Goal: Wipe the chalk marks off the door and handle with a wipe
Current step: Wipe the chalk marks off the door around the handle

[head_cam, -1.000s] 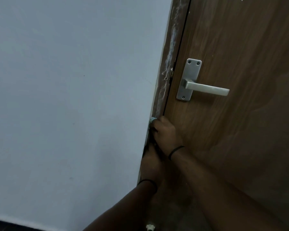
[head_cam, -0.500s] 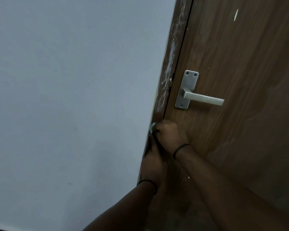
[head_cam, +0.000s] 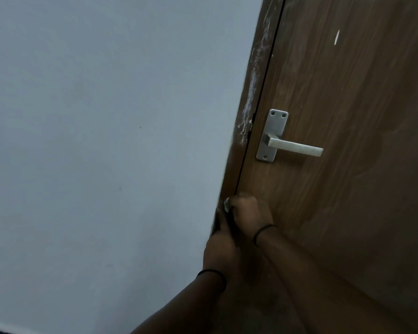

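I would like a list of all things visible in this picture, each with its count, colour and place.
wall: 1, pale grey-blue, left half of the view
door: 1, brown wood grain, right side, shut
door frame: 1, brown, strip between wall and door
chalk marks: many white smears, along the frame above and beside the handle
white fleck: 1, on the door, upper right
handle: 1, silver lever on a plate, left edge of the door
wipe: 1, pale, only a bit shows, held at the frame below the handle
wristbands: 2, black, one on each wrist
right hand: closed on the wipe
left hand: just below, on the frame
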A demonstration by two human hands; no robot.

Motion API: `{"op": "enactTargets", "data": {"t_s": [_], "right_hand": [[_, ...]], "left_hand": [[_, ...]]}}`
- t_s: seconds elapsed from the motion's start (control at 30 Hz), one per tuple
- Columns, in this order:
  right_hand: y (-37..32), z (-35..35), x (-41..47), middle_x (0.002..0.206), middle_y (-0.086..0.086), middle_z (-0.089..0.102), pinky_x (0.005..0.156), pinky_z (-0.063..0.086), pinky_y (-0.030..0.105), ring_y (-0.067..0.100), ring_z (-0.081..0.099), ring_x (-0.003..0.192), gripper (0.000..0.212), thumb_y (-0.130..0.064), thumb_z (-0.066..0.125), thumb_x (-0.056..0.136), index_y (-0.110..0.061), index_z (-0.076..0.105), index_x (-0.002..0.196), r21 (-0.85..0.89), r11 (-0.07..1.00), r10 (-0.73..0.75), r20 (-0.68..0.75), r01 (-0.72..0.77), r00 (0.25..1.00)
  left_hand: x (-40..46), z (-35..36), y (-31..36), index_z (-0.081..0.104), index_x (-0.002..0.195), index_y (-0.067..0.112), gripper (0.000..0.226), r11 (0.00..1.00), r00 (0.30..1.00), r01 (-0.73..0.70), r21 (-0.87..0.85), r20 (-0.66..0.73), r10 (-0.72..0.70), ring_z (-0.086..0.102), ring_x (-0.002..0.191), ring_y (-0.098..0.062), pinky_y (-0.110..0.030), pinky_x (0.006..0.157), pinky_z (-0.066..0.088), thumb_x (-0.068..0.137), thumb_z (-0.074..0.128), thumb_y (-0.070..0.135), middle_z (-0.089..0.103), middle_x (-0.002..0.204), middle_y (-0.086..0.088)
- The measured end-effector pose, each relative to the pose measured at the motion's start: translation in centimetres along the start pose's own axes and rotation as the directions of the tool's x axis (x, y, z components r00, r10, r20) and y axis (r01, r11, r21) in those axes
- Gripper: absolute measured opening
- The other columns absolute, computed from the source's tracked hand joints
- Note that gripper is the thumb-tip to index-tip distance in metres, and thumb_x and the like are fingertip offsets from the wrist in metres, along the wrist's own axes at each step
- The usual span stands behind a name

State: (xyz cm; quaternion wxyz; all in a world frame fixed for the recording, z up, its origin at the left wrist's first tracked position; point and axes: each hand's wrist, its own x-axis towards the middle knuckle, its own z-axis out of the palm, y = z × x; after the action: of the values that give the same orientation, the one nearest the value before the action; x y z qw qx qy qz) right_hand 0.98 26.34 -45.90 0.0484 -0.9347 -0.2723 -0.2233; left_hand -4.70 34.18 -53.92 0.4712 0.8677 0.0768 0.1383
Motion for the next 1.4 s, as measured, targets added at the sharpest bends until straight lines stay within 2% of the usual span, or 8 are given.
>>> {"op": "enactTargets", "data": {"t_s": [0.13,0.23,0.5,0.73,0.93,1.17,1.3,1.4], "right_hand": [[-1.1,-3.8,2.0,0.098,0.009,0.062,0.064,0.049,0.03,0.026,0.063,0.081,0.018,-0.006,0.052,0.09,-0.015,0.067,0.094,-0.073,0.997,-0.011,-0.109,0.003,0.994],[-2.6,-9.4,5.0,0.088,0.014,0.064,0.056,0.047,0.033,0.032,0.065,0.074,0.016,0.003,0.055,0.083,-0.007,0.067,0.087,-0.256,0.966,-0.059,-0.324,-0.027,0.944],[-1.5,-17.3,9.6,0.088,0.008,0.069,0.065,0.042,0.031,0.026,0.063,0.082,0.025,-0.002,0.048,0.085,-0.011,0.071,0.087,-0.31,0.947,-0.057,-0.423,-0.085,0.904],[-1.8,-13.2,7.5,0.073,0.001,0.066,0.081,0.032,0.04,0.024,0.057,0.088,0.007,-0.022,0.064,0.075,-0.021,0.07,0.071,-0.4,0.916,-0.101,-0.279,-0.019,0.955],[-2.1,-15.1,9.6,0.07,0.0,0.063,0.078,0.028,0.039,0.027,0.054,0.086,0.013,-0.006,0.059,0.066,-0.018,0.063,0.071,-0.228,0.954,0.059,-0.489,-0.193,0.87],[-1.8,-13.6,7.7,0.077,0.001,0.065,0.084,0.029,0.04,0.024,0.056,0.09,0.006,-0.026,0.063,0.076,-0.022,0.067,0.074,-0.331,0.939,-0.016,-0.314,-0.093,0.949],[-1.5,-15.5,9.7,0.082,-0.003,0.067,0.079,0.026,0.037,0.023,0.057,0.089,0.018,-0.011,0.061,0.071,-0.023,0.069,0.082,-0.237,0.958,0.026,-0.494,-0.163,0.869],[-0.6,-17.0,11.0,0.092,0.001,0.07,0.081,0.042,0.034,0.021,0.063,0.086,0.025,-0.003,0.058,0.076,-0.018,0.072,0.092,-0.02,0.994,0.078,-0.592,-0.111,0.803]], "left_hand": [[-0.4,-0.6,0.3,0.004,0.156,0.028,0.097,0.998,1.0,-0.02,-0.064,0.017,0.021,0.063,0.106,-0.028,-0.036,0.092,0.051,0.076,0.032,0.073,0.06,0.128,-0.009],[0.7,-1.5,2.8,0.022,0.153,0.016,0.07,0.974,1.0,-0.012,-0.227,-0.002,0.012,0.056,0.116,-0.03,-0.04,0.102,0.044,0.097,0.045,0.049,0.053,0.138,-0.012],[3.4,-3.8,9.1,-0.045,0.135,0.037,0.103,0.949,0.934,-0.292,0.118,-0.178,0.31,0.065,0.076,-0.024,-0.041,0.067,0.06,0.097,0.05,0.03,0.066,0.109,-0.011],[5.0,-3.7,8.9,0.027,0.147,0.017,0.048,0.941,0.949,-0.248,0.232,-0.135,0.284,0.063,0.107,-0.025,-0.035,0.093,0.052,0.103,0.038,0.034,0.058,0.132,-0.008],[5.0,-4.0,9.3,-0.029,0.148,0.031,0.078,0.976,0.974,-0.197,0.088,-0.094,0.205,0.06,0.114,-0.03,-0.039,0.091,0.053,0.103,0.033,0.047,0.042,0.149,-0.012],[5.6,-4.4,10.0,0.043,0.138,0.009,0.039,0.922,0.975,-0.184,0.34,-0.058,0.216,0.067,0.098,-0.028,-0.04,0.083,0.056,0.101,0.04,0.021,0.069,0.115,-0.01],[5.9,-4.9,10.9,-0.021,0.15,0.006,0.078,0.938,0.987,-0.143,0.316,-0.025,0.159,0.066,0.1,-0.03,-0.042,0.078,0.054,0.102,0.037,0.028,0.065,0.12,-0.014],[6.0,-5.0,10.7,-0.035,0.143,0.011,0.085,0.938,0.988,-0.138,0.318,-0.028,0.155,0.067,0.097,-0.029,-0.044,0.08,0.058,0.103,0.037,0.028,0.064,0.121,-0.016]]}}
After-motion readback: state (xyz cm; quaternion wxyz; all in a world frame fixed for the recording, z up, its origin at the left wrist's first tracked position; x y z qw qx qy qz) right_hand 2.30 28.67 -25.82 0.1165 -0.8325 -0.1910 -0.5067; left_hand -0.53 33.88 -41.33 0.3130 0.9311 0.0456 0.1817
